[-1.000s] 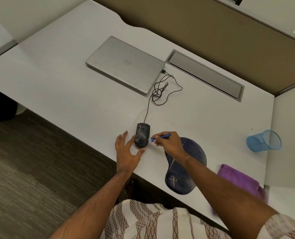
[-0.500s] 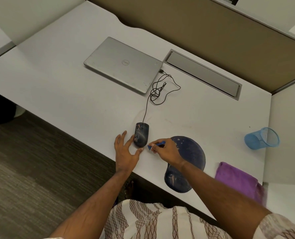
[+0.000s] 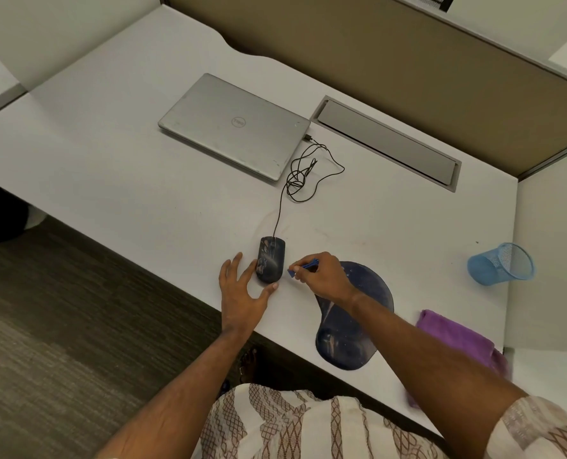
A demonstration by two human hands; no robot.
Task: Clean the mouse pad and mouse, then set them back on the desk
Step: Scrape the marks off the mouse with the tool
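Head cam: your left hand [image 3: 242, 293] has spread fingers cupping the mouse [image 3: 271, 260], which points lengthwise toward the laptop [image 3: 234, 125]. Right hand [image 3: 322, 276] pinches a small blue tool [image 3: 303, 268] just right of the mouse, mouse pad [image 3: 368, 293] beyond it on the bench [image 3: 110, 154].

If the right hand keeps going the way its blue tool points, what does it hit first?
Probably the mouse. The right hand aims the blue tool leftward at the mouse's near right side, with only bare desk between. Height is hard to judge.
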